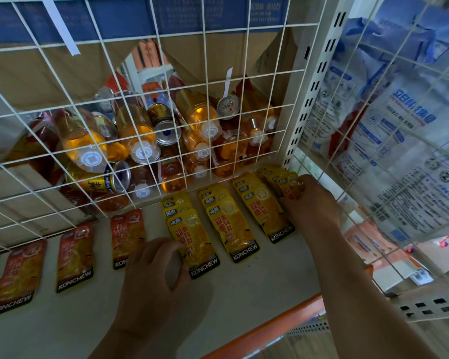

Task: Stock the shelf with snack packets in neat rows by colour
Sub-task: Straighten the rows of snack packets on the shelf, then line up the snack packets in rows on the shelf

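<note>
Yellow foil snack packets (228, 224) fill four rows, orange foil packets (74, 257) remain single; right hand (311, 203) grips the rightmost yellow packet (289, 186), left hand (153, 278) curls against the leftmost row, grip unclear.

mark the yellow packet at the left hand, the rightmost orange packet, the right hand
yellow packet (195, 242), head view, its printed middle
rightmost orange packet (126, 234), head view, upper half
right hand (311, 203), head view, back of hand
</note>
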The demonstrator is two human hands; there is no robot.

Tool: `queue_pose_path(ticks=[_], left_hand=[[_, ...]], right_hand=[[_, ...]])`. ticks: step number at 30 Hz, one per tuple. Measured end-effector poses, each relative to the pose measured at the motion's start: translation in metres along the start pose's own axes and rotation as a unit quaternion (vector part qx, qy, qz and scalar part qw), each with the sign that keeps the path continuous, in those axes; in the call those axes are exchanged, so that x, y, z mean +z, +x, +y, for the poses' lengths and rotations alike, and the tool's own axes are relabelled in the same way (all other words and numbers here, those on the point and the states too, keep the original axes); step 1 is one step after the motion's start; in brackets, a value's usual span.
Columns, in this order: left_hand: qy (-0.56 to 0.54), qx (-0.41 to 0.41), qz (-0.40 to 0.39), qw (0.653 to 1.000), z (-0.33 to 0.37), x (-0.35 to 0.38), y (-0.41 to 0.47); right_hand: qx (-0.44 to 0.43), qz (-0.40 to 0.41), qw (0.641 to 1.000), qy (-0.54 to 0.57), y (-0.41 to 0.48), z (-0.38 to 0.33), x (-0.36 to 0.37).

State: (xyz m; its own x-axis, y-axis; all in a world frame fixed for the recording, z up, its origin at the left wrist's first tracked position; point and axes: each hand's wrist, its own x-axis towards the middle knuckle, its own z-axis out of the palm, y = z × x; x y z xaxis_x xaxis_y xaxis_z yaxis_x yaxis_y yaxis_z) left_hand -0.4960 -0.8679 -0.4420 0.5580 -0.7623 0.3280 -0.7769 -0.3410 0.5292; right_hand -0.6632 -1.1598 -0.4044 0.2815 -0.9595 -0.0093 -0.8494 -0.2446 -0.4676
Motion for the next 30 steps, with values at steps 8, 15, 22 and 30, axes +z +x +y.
queue_pose_path(ticks=[8, 15, 22, 30], left_hand=[[-0.014, 0.009, 0.02, 1.0, 0.003, -0.001, 0.001], [-0.004, 0.026, 0.032, 0.999, 0.004, 0.0, 0.001], [-0.001, 0.033, 0.033, 0.999, 0.001, 0.001, 0.001], [-0.005, 0.031, 0.036, 0.999, 0.002, 0.0, 0.001]], right_hand=[[-0.039, 0.074, 0.993, 0.08, -0.02, 0.008, -0.005], [-0.15, 0.034, 0.988, 0.019, -0.055, -0.006, 0.017], [-0.128, 0.018, 0.992, 0.007, -0.063, -0.016, 0.023], [-0.121, 0.016, 0.993, -0.004, -0.06, -0.016, 0.023]])
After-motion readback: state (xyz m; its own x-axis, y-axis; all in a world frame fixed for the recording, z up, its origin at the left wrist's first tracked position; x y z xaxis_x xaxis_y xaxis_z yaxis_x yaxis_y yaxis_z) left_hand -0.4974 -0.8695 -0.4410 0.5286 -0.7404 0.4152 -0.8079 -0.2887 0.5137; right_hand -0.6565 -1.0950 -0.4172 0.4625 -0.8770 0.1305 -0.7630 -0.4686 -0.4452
